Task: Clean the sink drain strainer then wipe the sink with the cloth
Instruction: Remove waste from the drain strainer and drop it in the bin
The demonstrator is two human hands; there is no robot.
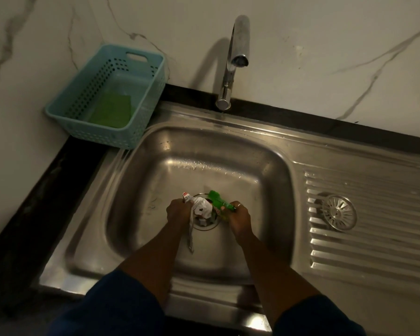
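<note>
Both hands are low in the centre of the frame, down in the basin of the stainless steel sink [155, 180], either side of the round drain opening [205, 229].

Left hand [178, 210]: fingers curled tight round a crumpled white wrapper with red print [202, 209]. A thin strip of it hangs toward the bottom of the frame, along the inner edge of the left forearm.

Right hand [239, 215]: fingers curled round a crumpled green plastic wrapper [218, 200], which sticks out up-left of the fist. Thin ring [238, 204] on one finger.

The two wrappers meet over the drain; can't tell if they touch. More scraps sit inside the opening, too dark to identify.

The round metal drain strainer [339, 212] is out of the drain. It lies flat on the ribbed drainboard [374, 251] at the right of the frame, well apart from the right hand, with the basin wall between them.

A flat green cloth [112, 110] lies in the bottom of a light blue perforated plastic basket [153, 76], upper left. The basket stands at the corner of the black counter strip [58, 166], just beside the basin's far-left corner and well apart from both hands.

Chrome swan-neck tap [235, 59] at top centre, spout over the far rim. Water drops on the far basin wall and rim.

Open basin floor left, right and above the hands. A marbled white wall [325, 44] closes the top and left.
</note>
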